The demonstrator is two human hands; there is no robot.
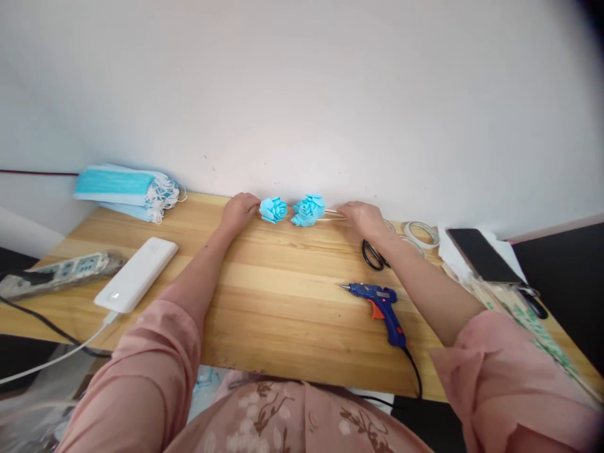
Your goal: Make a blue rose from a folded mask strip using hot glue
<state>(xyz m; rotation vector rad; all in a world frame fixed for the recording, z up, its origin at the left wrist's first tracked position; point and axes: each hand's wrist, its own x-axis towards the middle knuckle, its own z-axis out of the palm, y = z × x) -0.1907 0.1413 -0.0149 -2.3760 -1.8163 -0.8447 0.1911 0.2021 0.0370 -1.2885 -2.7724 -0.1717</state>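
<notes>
Left rose (274, 209), blue, at far edge of wooden table (283, 296) close to wall, touching left hand (240, 211): fingers curled, grip hidden, cannot tell whether holding. Right rose (307, 211) just beside it, on thin sticks (333, 215) running under right hand (363, 217), closed over them. Scissors (372, 255) just beside right wrist; glue gun (380, 305) nearer, well apart from both roses.

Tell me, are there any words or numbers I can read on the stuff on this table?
No words or numbers can be read anywhere.
Glue gun: no label that can be read.
Power bank and power strip: too blurred to read anything.
Phone: dark screen.
Patterned sheet: green leaves, no letters.
Blue flowers: plain.
</notes>
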